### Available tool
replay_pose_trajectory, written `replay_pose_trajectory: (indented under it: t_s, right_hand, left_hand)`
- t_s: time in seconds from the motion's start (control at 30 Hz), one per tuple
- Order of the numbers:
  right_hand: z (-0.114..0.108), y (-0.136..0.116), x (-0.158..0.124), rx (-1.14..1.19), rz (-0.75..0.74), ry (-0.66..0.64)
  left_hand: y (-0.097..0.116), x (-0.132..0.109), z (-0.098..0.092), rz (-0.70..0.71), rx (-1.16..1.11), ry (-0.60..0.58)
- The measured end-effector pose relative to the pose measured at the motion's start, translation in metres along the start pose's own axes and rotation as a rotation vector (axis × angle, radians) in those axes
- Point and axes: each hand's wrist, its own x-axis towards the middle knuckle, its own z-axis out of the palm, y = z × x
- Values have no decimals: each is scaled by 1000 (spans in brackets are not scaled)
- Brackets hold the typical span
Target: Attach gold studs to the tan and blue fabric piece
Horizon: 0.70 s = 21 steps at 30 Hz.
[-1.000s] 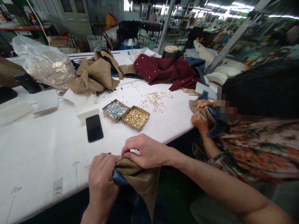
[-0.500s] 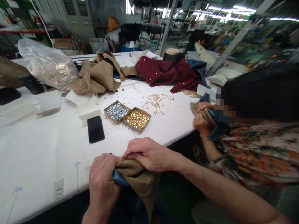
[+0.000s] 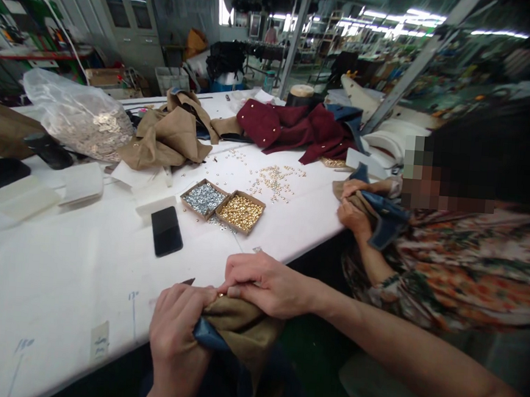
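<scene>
Just off the table's front edge, my left hand (image 3: 182, 320) is closed on a piece of tan fabric (image 3: 243, 328) with a shiny blue backing (image 3: 209, 335). My right hand (image 3: 265, 282) pinches the top of the same fabric, its fingertips meeting those of the left. A small gold stud (image 3: 222, 294) shows between the fingertips. A dark pointed tip (image 3: 188, 282) sticks out behind the left hand; what it belongs to is hidden. The fabric's lower end hangs below the hands.
On the white table (image 3: 71, 263) are a black phone (image 3: 167, 231), a box of silver fittings (image 3: 204, 198), a box of gold studs (image 3: 240, 212) and loose studs. Maroon fabric (image 3: 293, 127) and a plastic bag (image 3: 79, 116) lie behind. A co-worker (image 3: 466, 257) at right handles similar fabric.
Both hands and the fabric sit slightly lower in view, still gripping together. More of the dark pointed tip shows behind the left hand. The co-worker's head has shifted right.
</scene>
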Motion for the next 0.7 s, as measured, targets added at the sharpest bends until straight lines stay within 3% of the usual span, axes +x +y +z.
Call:
replay_pose_trajectory:
  t_s: [0.1, 0.3, 0.43, 0.57, 0.7]
  right_hand:
    - [1, 0, -5, -1, -39, 18]
    - [5, -5, -4, -43, 19, 81]
    - [2, -4, -3, 2, 7, 32]
    - [1, -1, -4, 32, -45, -13]
    - [3, -1, -4, 43, -50, -39]
  left_hand:
    - [4, 2, 0, -18, -3, -22]
    - [-5, 7, -6, -75, -24, -79]
    - [-9, 10, -12, 14, -14, -139]
    - [-14, 8, -13, -36, -27, -156]
    - [-26, 9, -17, 130, -73, -234]
